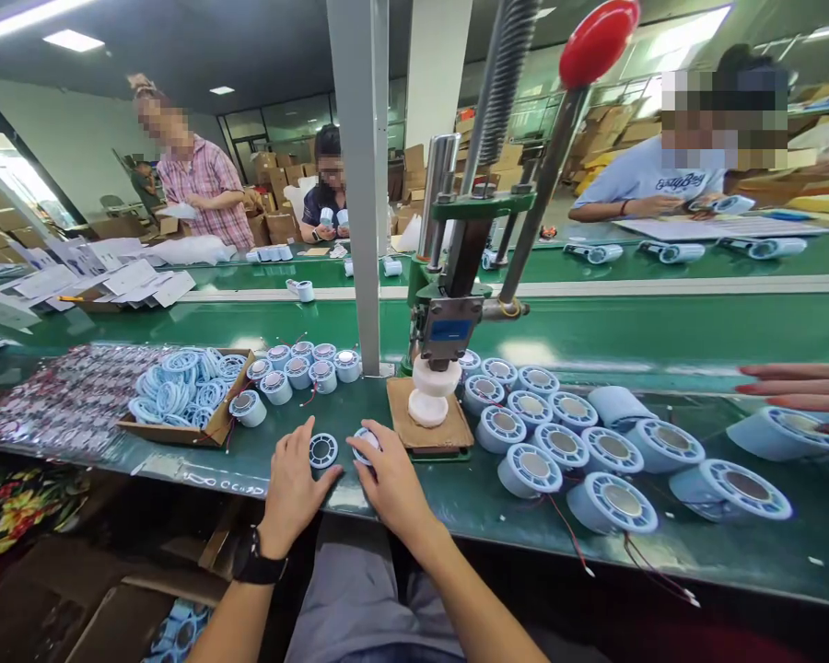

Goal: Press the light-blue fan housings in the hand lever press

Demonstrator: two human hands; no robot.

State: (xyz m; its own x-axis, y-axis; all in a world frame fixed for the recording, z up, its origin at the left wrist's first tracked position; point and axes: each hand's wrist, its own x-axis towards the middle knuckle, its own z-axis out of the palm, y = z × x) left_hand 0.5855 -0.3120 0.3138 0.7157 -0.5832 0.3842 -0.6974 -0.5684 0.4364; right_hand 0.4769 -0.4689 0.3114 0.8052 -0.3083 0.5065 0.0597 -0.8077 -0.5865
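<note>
At the bench's near edge, my left hand [294, 483] curves round a light-blue round part [323, 450] with a dark centre and a spoked rim. Its fingers lie along the left side and its thumb reaches the lower right. My right hand [393, 483] has thumb and fingers about another light-blue round part [367, 446], mostly covered by the fingers. Just beyond my right hand stands a hand press [449, 322] with a red-knobbed lever [598, 41]. Under its ram, a white round block [427, 408] sits on a brown board [404, 419].
A cardboard tray [180, 435] holds light-blue rings, with wired circuit pieces [62, 396] to its left. Several light-blue cylindrical housings [559, 446] with wires stand right of the press, others [297, 370] behind my hands. Another person's hand [794, 387] reaches in from the right. A grey post [363, 184] rises behind.
</note>
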